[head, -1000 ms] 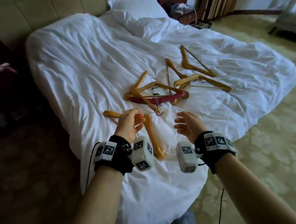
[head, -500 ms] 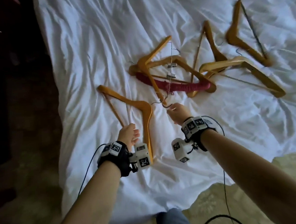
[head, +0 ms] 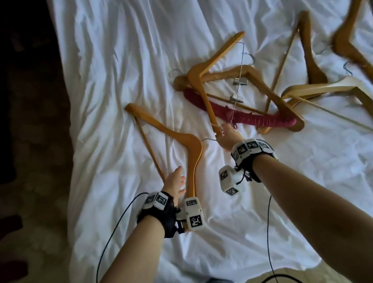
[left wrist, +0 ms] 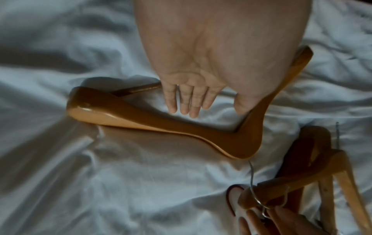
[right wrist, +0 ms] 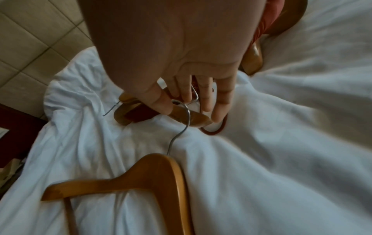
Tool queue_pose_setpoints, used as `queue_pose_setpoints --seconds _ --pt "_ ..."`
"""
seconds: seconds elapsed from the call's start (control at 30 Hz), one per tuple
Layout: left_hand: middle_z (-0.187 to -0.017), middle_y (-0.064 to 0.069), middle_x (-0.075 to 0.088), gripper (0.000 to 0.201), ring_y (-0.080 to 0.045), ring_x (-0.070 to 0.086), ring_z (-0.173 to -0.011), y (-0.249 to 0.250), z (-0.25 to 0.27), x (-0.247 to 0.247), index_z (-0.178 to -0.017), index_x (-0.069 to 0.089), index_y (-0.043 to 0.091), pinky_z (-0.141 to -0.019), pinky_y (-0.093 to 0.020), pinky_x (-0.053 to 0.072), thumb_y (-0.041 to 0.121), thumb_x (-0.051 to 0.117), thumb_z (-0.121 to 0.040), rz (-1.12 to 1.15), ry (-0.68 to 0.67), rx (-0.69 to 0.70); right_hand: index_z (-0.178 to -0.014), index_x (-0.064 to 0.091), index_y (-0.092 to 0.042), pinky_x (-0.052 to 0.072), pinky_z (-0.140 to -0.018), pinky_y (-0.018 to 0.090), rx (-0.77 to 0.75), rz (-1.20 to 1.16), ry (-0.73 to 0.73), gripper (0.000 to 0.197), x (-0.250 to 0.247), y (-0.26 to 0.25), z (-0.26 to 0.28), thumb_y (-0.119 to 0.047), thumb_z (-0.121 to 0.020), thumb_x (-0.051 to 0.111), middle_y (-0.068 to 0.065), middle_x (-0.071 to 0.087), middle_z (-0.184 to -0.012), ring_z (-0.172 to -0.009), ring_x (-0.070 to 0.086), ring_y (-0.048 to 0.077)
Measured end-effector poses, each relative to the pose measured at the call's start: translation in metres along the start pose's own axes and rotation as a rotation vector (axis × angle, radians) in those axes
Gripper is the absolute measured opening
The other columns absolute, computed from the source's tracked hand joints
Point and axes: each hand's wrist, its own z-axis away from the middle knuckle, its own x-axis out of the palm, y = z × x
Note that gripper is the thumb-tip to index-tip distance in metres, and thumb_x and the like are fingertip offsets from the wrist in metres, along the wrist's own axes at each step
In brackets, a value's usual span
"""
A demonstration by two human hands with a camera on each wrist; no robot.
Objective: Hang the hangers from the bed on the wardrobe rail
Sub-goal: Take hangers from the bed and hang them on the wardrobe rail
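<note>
White-sheeted bed [head: 113,58]: wooden hangers [head: 252,86] all unhung; left hand [head: 174,183] fingers straight over nearest hanger [head: 188,145], right hand [head: 228,137] pinching its hook [right wrist: 181,124].

My head camera looks down over both forearms; each wrist camera peers close past its palm, both sharing the nearest wooden hanger [left wrist: 181,127] beyond the fingers.

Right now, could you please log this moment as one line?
left hand open over near hanger | right hand pinching clip hanger end | none hung yet

bed [head: 113,58]: rumpled white sheet; on it: wooden hangers [head: 202,91] in loose pile; one padded red hanger [head: 245,117]
</note>
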Motion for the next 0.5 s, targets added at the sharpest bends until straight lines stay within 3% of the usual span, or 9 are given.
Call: queue_pose_setpoints --seconds 0.1,0.2,0.27,0.33,0.4,0.5 --pt "-0.152 -0.010 0.035 0.055 -0.023 0.031 -0.141 0.003 -0.010 0.003 -0.148 0.028 0.009 -0.112 -0.040 0.027 0.038 0.032 -0.102 -0.031 -0.014 -0.030 -0.135 0.038 -0.006 0.045 -0.071 0.031 0.035 -0.074 -0.071 0.047 0.003 0.000 -0.015 -0.012 -0.091 0.053 0.009 0.052 -0.112 -0.093 0.053 0.023" --pt "-0.154 -0.005 0.031 0.055 -0.019 0.026 -0.143 0.004 -0.019 0.008 -0.149 0.027 0.013 -0.114 -0.037 0.020 0.039 0.034 -0.102 -0.058 -0.059 -0.064 -0.146 0.025 -0.011 0.049 -0.064 0.029 0.080 -0.152 -0.142 0.070 0.003 -0.004 -0.022 -0.016 -0.087 0.061 0.010 0.051 -0.123 -0.094 0.054 0.021" --pt "-0.156 -0.006 0.028 0.059 -0.020 0.024 -0.143 0.002 -0.026 0.012 -0.150 0.024 0.013 -0.115 -0.037 0.019 0.039 0.040 -0.100 -0.098 -0.065 -0.081 -0.148 0.022 -0.013 0.050 -0.059 0.026 0.098 -0.160 -0.171 0.075 0.004 -0.006 -0.024 -0.013 -0.085 0.061 0.010 0.055 -0.113 -0.081 0.056 0.017" --pt "-0.152 -0.009 0.032 0.059 -0.023 0.029 -0.140 -0.001 -0.032 0.014 -0.148 0.028 0.015 -0.112 -0.037 0.023 0.037 0.048 -0.097 -0.142 -0.036 -0.093 -0.146 0.024 -0.013 0.048 -0.055 0.025 0.101 -0.124 -0.188 0.075 0.008 -0.004 -0.024 -0.011 -0.081 0.061 0.010 0.059 -0.099 -0.071 0.056 0.015" --pt "-0.148 -0.010 0.036 0.060 -0.025 0.033 -0.136 -0.002 -0.036 0.016 -0.146 0.030 0.015 -0.109 -0.036 0.026 0.034 0.052 -0.095 -0.178 -0.022 -0.102 -0.139 0.032 -0.012 0.042 -0.050 0.023 0.081 -0.088 -0.169 0.067 0.012 0.002 -0.022 -0.010 -0.079 0.060 0.011 0.060 -0.097 -0.066 0.055 0.014" --pt "-0.125 -0.009 0.045 0.059 -0.022 0.042 -0.115 -0.004 -0.043 0.017 -0.144 0.033 0.014 -0.097 -0.032 0.031 0.031 0.056 -0.093 -0.215 -0.018 -0.096 -0.125 0.045 -0.011 0.041 -0.063 0.026 0.015 -0.013 -0.108 0.047 0.011 0.008 -0.020 -0.024 -0.083 0.061 0.012 0.063 -0.107 -0.082 0.057 0.020"
